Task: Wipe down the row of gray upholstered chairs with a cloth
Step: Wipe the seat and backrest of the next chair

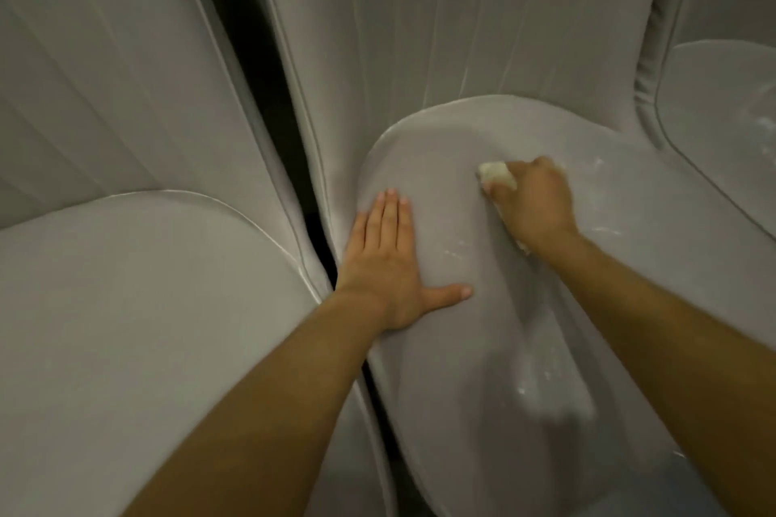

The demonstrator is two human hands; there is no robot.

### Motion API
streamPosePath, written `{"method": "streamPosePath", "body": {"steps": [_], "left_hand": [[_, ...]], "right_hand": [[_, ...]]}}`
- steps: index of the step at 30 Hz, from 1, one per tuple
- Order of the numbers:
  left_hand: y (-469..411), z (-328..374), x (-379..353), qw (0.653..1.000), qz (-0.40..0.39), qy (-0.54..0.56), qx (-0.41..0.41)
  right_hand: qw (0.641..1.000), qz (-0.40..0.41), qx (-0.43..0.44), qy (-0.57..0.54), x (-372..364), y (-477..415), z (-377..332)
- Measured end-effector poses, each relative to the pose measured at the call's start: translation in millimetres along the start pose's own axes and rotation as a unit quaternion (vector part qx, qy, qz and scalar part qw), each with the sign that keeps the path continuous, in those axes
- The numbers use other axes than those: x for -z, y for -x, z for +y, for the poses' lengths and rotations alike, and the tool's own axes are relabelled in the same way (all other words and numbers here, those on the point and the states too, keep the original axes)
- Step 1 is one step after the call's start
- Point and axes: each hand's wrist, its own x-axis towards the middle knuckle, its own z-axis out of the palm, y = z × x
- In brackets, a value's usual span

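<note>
The middle chair seat (441,189) at frame centre is plain gray, flecked with white smudges at its right and lower right. The pale cream cloth (497,174) sits centre right. The chair backrests (378,13) across the top are gray with vertical channel stripes; the gap (268,97) between them is black.

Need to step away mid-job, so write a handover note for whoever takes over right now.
Left hand: fingers straight, resting flat on the middle chair's seat near its left edge.
Right hand: grips a pale cloth and presses it on the same seat.
Done: hard to judge; the left chair's seat shows no marks.
Left: white smears on the middle seat's right side and front, and more on the right chair's seat.
</note>
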Motion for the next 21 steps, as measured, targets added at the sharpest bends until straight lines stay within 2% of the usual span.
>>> {"method": "streamPosePath", "body": {"steps": [4,6,8,10,12,15,21], "left_hand": [[-0.7,3.1,8.5,0.999,-0.045,-0.009,0.021],[-0.6,4.6,11.2,0.997,-0.063,-0.004,0.035],[-1.1,6.7,15.4,0.996,-0.083,0.001,0.044],[-1.4,7.8,18.9,0.994,-0.098,0.009,0.048],[-2.7,7.3,19.9,0.993,-0.104,0.013,0.050],[-6.5,8.6,21.5,0.990,-0.124,0.007,0.062],[-13.4,11.2,20.3,0.983,-0.161,-0.008,0.085]], "right_hand": [[0.994,-0.034,0.106,0.014,-13.4,39.1,-13.2],[0.990,-0.069,0.126,-0.004,-10.0,44.8,-15.1],[0.988,-0.099,0.117,-0.033,2.9,31.4,-12.8],[0.992,-0.069,0.082,-0.061,19.1,10.0,-4.0],[0.997,-0.035,0.061,-0.011,27.6,-10.3,14.4],[0.997,-0.058,0.045,0.032,20.8,-10.1,24.6],[0.986,-0.094,0.135,-0.025,-7.4,57.0,-25.5]]}}
